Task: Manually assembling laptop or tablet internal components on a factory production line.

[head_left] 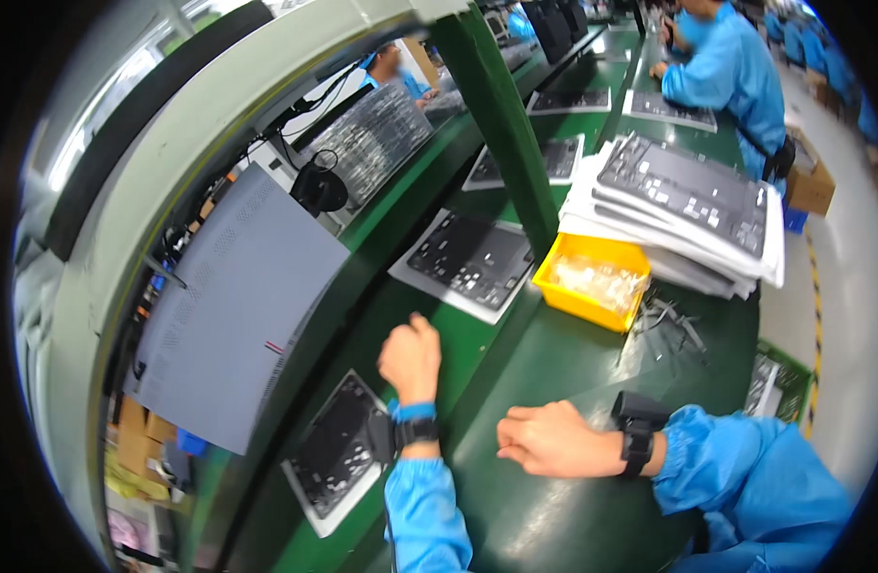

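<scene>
My left hand [409, 362] is closed above the green conveyor, between two dark laptop-case panels. The nearer panel [336, 449] lies on a white sheet beside my left wrist. Beyond my fingers lies the farther panel [470, 258], dark with small white patches, also on a white sheet. My right hand [559, 440] hovers over the dark green worktop [515, 516] with its fingers curled. The fingertips of both hands are turned away, so anything in them is hidden. Both wrists carry black straps with small devices.
A yellow bin [592, 283] of clear small pieces stands before a stack of panels and white sheets [683, 196]. Loose strips [673, 325] lie beside it. A green post [496, 124] rises past the conveyor. A grey board [238, 306] hangs left. A co-worker [730, 72] sits farther along.
</scene>
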